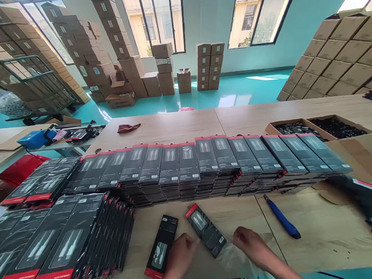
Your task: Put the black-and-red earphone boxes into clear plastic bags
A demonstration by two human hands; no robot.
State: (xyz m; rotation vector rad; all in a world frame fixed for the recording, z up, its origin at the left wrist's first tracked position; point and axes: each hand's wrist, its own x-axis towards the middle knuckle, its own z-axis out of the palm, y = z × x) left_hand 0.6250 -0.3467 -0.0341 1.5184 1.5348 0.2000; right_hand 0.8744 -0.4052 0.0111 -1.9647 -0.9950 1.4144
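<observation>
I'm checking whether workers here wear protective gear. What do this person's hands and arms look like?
Both the left hand and the right hand are bare: no gloves, rings or watch visible. The forearms in view are uncovered, with no sleeves showing up to the picture's bottom edge.

Print on the black packets [187, 161] unreadably small.

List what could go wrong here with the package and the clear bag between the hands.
The left hand grips only a corner of the black package, so it could slip. The clear bag under the right hand lies near the table edge and might slide off. A second package lies close by and could get knocked.
</observation>
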